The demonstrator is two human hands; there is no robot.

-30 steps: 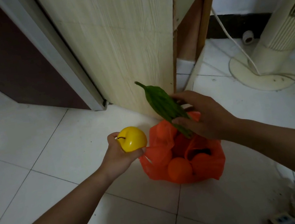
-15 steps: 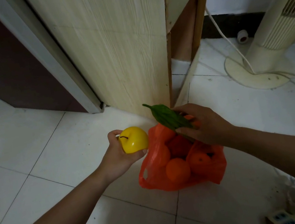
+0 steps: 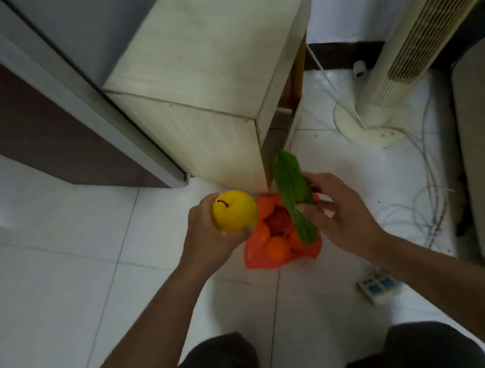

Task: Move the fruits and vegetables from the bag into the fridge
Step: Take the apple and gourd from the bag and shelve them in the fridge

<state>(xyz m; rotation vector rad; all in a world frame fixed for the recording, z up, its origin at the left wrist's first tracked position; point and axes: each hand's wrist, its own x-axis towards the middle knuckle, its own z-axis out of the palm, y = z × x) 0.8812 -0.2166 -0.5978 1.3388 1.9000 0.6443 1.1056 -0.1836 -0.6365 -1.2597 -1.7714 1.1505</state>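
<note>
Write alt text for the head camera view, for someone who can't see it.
Seen from above, a person's left hand holds a yellow pear and the right hand holds a long green vegetable, both above an open orange plastic bag of oranges on a white tiled floor. A pale wooden cabinet stands behind it.

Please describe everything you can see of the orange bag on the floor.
The orange bag is thin, glossy plastic, crumpled, and it sits on the white floor tiles in front of the wooden cabinet. Its mouth is open upward. Inside are round orange fruits and one red fruit. Neither hand seems to touch it; both are above it, and the green vegetable hides part of its right side.
</note>
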